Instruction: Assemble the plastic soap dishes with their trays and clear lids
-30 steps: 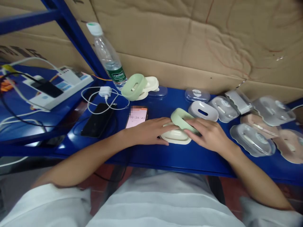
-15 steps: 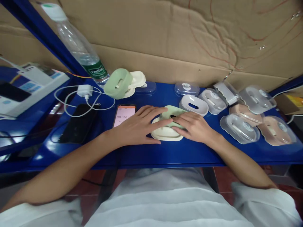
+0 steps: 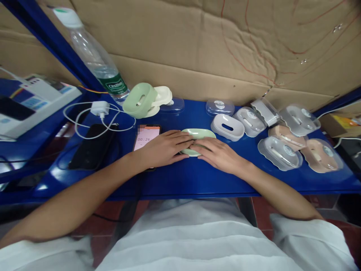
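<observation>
A pale green oval soap dish (image 3: pixel 199 133) sits on the blue table in front of me, with both hands on it. My left hand (image 3: pixel 165 148) covers its left end, fingers together over the top and thumb at the near edge. From the right, my right hand (image 3: pixel 221 155) curls over the middle and near side, its fingertips close to those of the left. Much of the dish is hidden beneath the fingers. The cream base that lay under it cannot be seen.
Behind on the left stand a green holder (image 3: pixel 140 101), cream parts (image 3: pixel 163 95) and a water bottle (image 3: pixel 98 60). A phone (image 3: pixel 145 137) shows a timer beside my left wrist. To the right are a white tray (image 3: pixel 228 127) and several clear-lidded soap boxes (image 3: pixel 280 152).
The green part has settled level over the cream base, which is now out of sight. My left hand's spread fingers have closed together onto it, and both hands have drawn closer.
</observation>
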Tool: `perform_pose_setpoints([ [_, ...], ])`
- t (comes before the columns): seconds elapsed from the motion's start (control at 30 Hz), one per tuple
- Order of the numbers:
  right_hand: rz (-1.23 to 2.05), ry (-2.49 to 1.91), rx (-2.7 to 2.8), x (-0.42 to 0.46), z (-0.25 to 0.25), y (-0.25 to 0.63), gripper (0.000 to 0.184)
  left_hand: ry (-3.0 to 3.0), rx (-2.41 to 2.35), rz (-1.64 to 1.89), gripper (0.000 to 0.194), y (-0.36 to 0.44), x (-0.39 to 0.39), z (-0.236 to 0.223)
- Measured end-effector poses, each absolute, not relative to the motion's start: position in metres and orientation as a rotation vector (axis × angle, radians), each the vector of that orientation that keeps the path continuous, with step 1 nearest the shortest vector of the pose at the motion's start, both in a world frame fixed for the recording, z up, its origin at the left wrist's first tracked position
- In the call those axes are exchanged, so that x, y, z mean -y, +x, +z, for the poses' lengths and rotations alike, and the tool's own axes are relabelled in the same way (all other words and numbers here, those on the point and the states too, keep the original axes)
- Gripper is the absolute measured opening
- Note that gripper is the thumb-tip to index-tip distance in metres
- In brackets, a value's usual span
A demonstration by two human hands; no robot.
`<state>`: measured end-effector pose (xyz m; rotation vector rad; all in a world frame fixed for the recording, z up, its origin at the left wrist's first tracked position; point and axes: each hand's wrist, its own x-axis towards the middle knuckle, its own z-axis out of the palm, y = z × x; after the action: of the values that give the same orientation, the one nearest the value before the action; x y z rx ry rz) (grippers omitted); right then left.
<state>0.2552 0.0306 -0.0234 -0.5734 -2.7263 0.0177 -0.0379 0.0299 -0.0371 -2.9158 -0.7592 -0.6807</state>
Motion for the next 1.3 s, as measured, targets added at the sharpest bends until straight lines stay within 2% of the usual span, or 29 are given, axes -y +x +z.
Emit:
perform_pose_setpoints([
  [0.23,0.021,-0.608,2.645,-0.028,-0.038,0.249,0.037,-2.893,0.77,-0.569,0.041,-0.038,-0.032,-0.039],
  [0.33,0.053,-0.532,2.655,-0.034,-0.033,0.252,0.036,-2.903,0.784,-0.584,0.037,-0.036,-0.032,-0.038],
  [0.4,0.065,-0.527,2.677,-0.042,-0.023,0.26,0.041,-2.918,0.793,-0.601,0.037,-0.034,-0.03,-0.036],
  [0.47,0.02,-0.699,2.664,-0.051,-0.012,0.274,0.05,-2.919,0.818,-0.597,0.036,-0.034,-0.027,-0.032],
  [0.57,-0.114,-1.179,2.595,-0.064,-0.005,0.298,0.057,-2.912,0.906,-0.578,0.034,-0.035,-0.024,-0.026],
  [0.63,-0.146,-1.402,2.593,-0.07,-0.008,0.309,0.054,-2.919,0.961,-0.56,0.031,-0.038,-0.024,-0.023],
  [0.73,-0.078,-1.475,2.565,-0.076,-0.014,0.309,0.044,-2.935,0.981,-0.531,0.031,-0.041,-0.025,-0.023],
  [0.8,-0.032,-1.423,2.481,-0.075,-0.013,0.301,0.044,-2.96,0.985,-0.567,0.037,-0.04,-0.025,-0.024],
  [0.93,-0.04,-1.262,2.405,-0.061,-0.004,0.285,0.052,-3.009,1.175,-0.677,0.07,-0.034,-0.022,-0.026],
  [1.0,-0.058,-1.231,2.429,-0.055,-0.002,0.281,0.053,-3.007,1.208,-0.683,0.077,-0.031,-0.02,-0.027],
  [1.17,0.014,-1.274,2.494,-0.056,-0.011,0.282,0.052,-2.968,0.943,-0.606,0.035,-0.034,-0.023,-0.028],
  [1.3,0.102,-1.166,2.508,-0.071,-0.015,0.288,0.057,-2.934,0.9,-0.538,0.033,-0.037,-0.023,-0.025],
])
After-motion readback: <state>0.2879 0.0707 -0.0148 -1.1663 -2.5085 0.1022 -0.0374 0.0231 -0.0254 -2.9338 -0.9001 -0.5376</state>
